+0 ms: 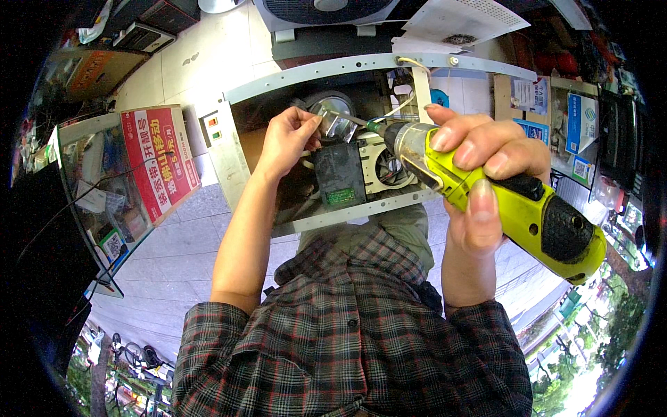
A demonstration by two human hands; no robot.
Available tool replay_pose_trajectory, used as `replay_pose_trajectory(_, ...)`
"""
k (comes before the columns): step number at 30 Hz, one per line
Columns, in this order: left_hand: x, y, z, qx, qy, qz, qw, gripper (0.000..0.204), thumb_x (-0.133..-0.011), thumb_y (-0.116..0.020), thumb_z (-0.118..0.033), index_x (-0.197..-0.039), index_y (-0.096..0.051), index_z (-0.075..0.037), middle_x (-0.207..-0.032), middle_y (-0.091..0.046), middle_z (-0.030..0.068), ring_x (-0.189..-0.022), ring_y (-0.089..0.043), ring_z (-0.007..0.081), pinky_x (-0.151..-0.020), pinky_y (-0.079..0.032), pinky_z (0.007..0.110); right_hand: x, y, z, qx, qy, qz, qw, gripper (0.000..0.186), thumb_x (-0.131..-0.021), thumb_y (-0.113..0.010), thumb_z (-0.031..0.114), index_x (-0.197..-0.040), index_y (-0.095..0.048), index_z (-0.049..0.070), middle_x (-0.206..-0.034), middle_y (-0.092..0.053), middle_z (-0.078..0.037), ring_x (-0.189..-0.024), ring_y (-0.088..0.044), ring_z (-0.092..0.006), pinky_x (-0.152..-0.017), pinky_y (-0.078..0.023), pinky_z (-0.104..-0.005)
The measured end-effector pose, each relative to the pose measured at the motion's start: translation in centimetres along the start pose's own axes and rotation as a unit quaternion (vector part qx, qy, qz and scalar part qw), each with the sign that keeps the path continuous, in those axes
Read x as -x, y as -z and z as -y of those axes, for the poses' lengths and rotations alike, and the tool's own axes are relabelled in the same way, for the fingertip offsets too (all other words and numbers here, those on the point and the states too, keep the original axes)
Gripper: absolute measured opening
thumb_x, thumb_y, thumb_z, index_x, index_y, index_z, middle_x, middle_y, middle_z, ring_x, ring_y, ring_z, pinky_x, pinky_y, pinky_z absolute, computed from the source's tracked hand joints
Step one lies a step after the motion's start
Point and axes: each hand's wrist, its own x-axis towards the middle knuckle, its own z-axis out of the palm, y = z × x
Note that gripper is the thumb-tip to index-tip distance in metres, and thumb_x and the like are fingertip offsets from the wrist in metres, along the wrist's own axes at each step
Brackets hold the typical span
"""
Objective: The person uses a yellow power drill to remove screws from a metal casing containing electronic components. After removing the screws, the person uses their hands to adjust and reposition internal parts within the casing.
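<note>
In my right hand is a yellow-green cordless screwdriver, my fingers wrapped round its body. Its bit points left, over an open metal equipment case. Close to the bit's tip, my left hand has its thumb and fingertips pressed together; what they pinch, if anything, I cannot make out. A shiny clear or silvery piece shows just right of those fingertips. Inside the case are a black box-shaped part, a small green circuit board and a cooling fan.
Red and green switches sit on the case's left end. A pale cable runs at its right. Glass display cases stand left and right. A large dark unit lies beyond, and light floor tiles surround me.
</note>
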Motion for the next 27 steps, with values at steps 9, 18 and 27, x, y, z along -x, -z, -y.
replay_pose_trajectory(9,-0.2,0.0,0.0,0.01,-0.007,0.001,1.0,0.017,-0.098,-0.065,-0.014,-0.096,-0.062,0.002,-0.075,-0.065,0.0054,-0.061,-0.061,0.0108,-0.055,-0.051,0.025,-0.7,-0.7,1.1,0.01,-0.034,0.024,0.999,0.025,-0.09,-0.069,0.015,-0.107,-0.052,0.012,-0.1,-0.06,-0.01,-0.104,-0.064,-0.0338,-0.107,-0.041,-0.0645)
replay_pose_trajectory(18,-0.3,0.2,-0.1,-0.014,-0.015,0.003,1.0,0.019,-0.098,-0.067,-0.02,-0.096,-0.064,-0.001,-0.075,-0.067,0.0037,-0.06,-0.061,0.0096,-0.053,-0.048,0.024,-1.1,0.3,0.1,-0.018,-0.003,0.062,0.998,0.026,-0.088,-0.071,0.011,-0.107,-0.053,0.013,-0.099,-0.06,-0.007,-0.1,-0.063,-0.0279,-0.105,-0.043,-0.0601)
replay_pose_trajectory(27,-0.2,0.1,-0.4,-0.012,-0.006,-0.003,1.0,0.02,-0.098,-0.067,-0.02,-0.096,-0.063,-0.001,-0.074,-0.066,0.0049,-0.06,-0.06,0.01,-0.053,-0.048,0.025,-0.7,0.3,0.1,0.006,-0.007,0.046,0.999,0.025,-0.089,-0.07,0.015,-0.107,-0.053,0.014,-0.098,-0.061,-0.006,-0.102,-0.063,-0.0284,-0.106,-0.043,-0.0605)
